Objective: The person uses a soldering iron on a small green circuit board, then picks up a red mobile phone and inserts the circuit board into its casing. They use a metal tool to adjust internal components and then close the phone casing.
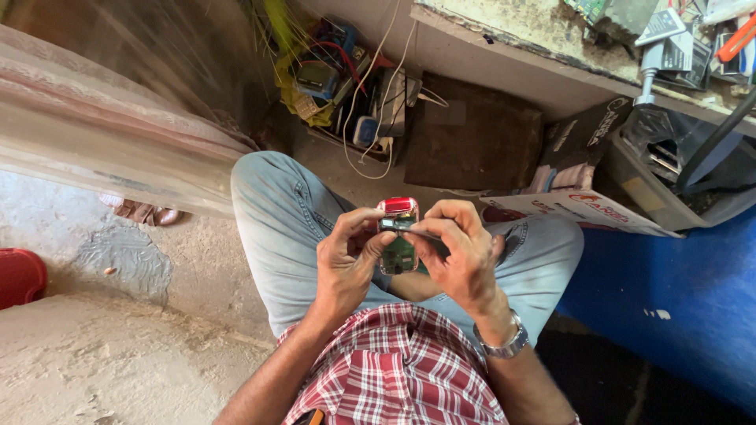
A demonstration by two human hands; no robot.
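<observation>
Both my hands hold a small opened electronic device (398, 232) above my lap, with a red casing end at the top and a green circuit board below. My left hand (346, 256) grips its left side, thumb and fingers curled round the edge. My right hand (458, 250), with a metal wristwatch (504, 342) on the wrist, pinches the right side and presses a thin dark tool or strip against the middle of the device. I sit in light blue jeans (276, 220) and a red checked shirt (394, 370).
A box of tangled wires and electronic parts (346, 79) stands ahead by the wall. A dark board (472, 138) leans beside it. At right are a cluttered shelf (551, 47), a grey bin (669, 173) and a blue surface (677, 283). Bare concrete floor (118, 346) lies left.
</observation>
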